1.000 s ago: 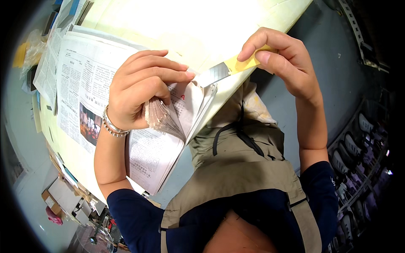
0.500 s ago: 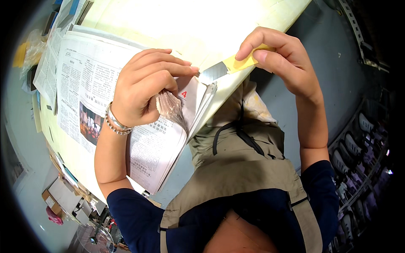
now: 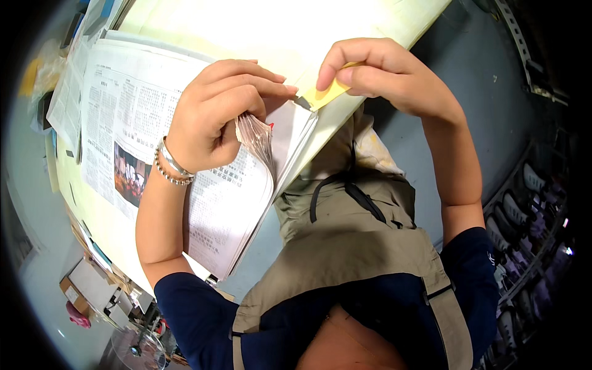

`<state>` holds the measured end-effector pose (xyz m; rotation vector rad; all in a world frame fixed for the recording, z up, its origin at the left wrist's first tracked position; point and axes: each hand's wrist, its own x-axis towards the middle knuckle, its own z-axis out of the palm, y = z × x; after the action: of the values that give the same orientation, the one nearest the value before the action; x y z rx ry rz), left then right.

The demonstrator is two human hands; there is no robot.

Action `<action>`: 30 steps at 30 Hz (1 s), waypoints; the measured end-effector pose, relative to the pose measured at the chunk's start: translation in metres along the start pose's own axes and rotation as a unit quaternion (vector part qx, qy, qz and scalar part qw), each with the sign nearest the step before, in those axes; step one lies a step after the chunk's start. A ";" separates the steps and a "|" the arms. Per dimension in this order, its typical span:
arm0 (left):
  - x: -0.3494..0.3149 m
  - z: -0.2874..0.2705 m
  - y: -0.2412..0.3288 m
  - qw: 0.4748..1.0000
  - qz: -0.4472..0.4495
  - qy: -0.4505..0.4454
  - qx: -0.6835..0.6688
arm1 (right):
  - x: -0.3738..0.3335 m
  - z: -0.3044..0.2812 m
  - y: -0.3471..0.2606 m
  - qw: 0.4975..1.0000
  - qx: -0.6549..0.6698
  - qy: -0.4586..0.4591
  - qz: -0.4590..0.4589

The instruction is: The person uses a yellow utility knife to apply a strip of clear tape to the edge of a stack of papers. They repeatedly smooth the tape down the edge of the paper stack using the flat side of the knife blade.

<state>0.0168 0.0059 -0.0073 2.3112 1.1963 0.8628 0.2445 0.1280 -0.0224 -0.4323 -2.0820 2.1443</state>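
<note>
My left hand [image 3: 217,114] is closed over a fanned stack of thin pinkish-brown pieces [image 3: 258,139] with rough, pale edges; the thumb is hidden behind it. The stack rests on folded newspaper [image 3: 216,216] at the table's near edge. Between thumb and bent fingers, my right hand [image 3: 391,77] holds a flat scraper-like tool [image 3: 330,95] with a yellow grip. Its metal blade shows only as a short dark strip beside the left fingertips, at the newspaper's corner. Whether the blade touches the stack is hard to tell.
More newspaper [image 3: 111,102] covers the left of the pale table [image 3: 277,31], whose edge slants toward my apron [image 3: 345,259]. At right, a rack [image 3: 518,228] holds several shoe-like shapes. Boxes [image 3: 92,290] and a fan [image 3: 139,348] stand at lower left.
My right hand has moved left with the yellow tool, and less of its blade shows. My left hand has shifted slightly up and right with the stack.
</note>
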 end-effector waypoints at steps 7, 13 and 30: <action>-0.002 -0.002 -0.004 0.999 0.028 0.016 -0.034 | -0.012 -0.001 -0.002 1.000 0.009 0.006 0.007; -0.003 -0.008 -0.009 0.996 0.076 0.012 -0.038 | -0.018 0.018 0.000 0.999 0.033 -0.007 0.018; -0.004 0.000 -0.005 0.994 0.067 0.046 -0.074 | -0.023 0.028 0.007 0.988 -0.013 0.154 0.000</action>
<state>0.0122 0.0053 -0.0115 2.2729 0.9866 1.0786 0.2590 0.0943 -0.0266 -0.7146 -1.9370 1.9091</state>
